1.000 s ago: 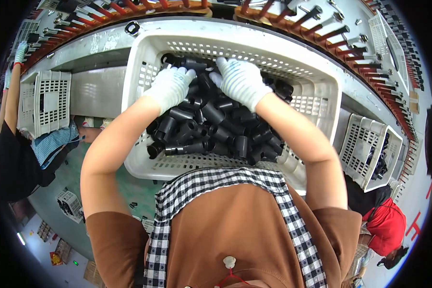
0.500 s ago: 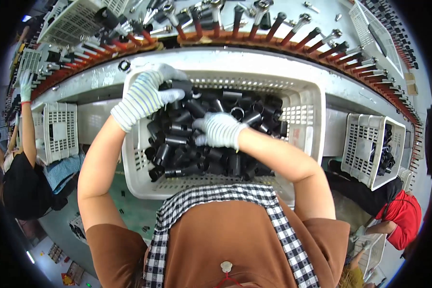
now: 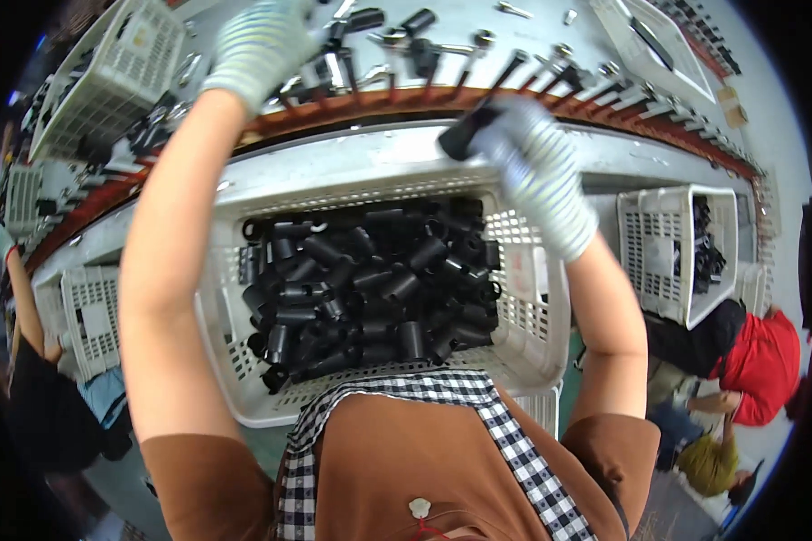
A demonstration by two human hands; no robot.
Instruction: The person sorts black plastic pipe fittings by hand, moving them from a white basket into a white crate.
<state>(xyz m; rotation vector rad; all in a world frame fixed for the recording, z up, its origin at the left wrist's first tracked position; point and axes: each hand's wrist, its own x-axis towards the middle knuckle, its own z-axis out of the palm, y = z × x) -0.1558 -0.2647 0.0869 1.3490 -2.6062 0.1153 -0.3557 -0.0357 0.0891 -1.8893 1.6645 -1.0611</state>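
My right hand (image 3: 541, 176), in a striped white glove and smeared by motion, is closed around a short black tube (image 3: 460, 137). It is raised over the far right rim of the basket, by the bench edge. My left hand (image 3: 262, 50), gloved alike, reaches over the bench at the top of the picture, beside metal ratchet-like tools and black tubes. Its fingers are partly cut off and blurred, so whether they hold something does not show. In front of me, a white plastic basket (image 3: 558, 347) holds a heap of black tubes (image 3: 370, 293).
A red rack (image 3: 397, 99) along the bench edge carries upright metal-headed tools. White crates stand on the bench at left (image 3: 108, 81) and right (image 3: 654, 54). Lower crates flank me at left (image 3: 95, 316) and right (image 3: 659, 252). Co-workers sit on both sides.
Both hands have left the basket. My left hand has moved up over the bench; my right has gone up and right, now with a black tube. The view has shifted slightly.
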